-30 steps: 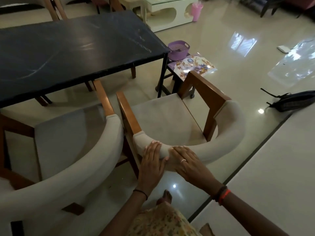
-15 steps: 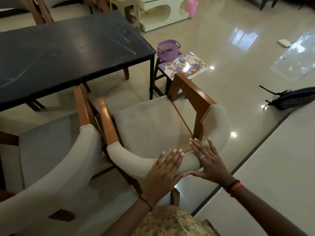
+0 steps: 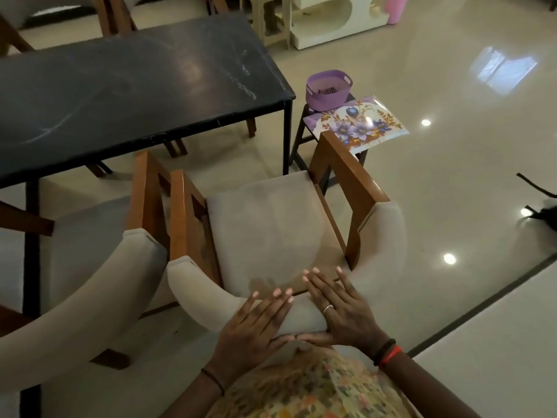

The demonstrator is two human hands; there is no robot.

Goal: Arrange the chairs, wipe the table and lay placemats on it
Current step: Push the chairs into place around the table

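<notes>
A beige padded chair (image 3: 271, 224) with wooden arms stands in front of me, facing the black marble table (image 3: 135, 92). My left hand (image 3: 256, 324) and my right hand (image 3: 340, 312) lie side by side over the top of its curved backrest, fingers forward and thumbs meeting behind it. A second matching chair (image 3: 90, 291) stands to the left, its wooden arm almost touching this one's. Floral placemats (image 3: 358, 125) lie on a small dark stool at the table's right end, next to a purple basket (image 3: 328, 89).
More chairs stand on the table's far side. A cream cabinet (image 3: 325, 22) and a pink bin (image 3: 394, 7) are at the back. A black bag (image 3: 542, 215) lies on the glossy floor to the right. A pale raised surface (image 3: 497, 357) fills the lower right.
The chair has turned and shifted left, so its arm now sits close against the left chair's arm. Both hands stayed on the backrest, moving to its middle.
</notes>
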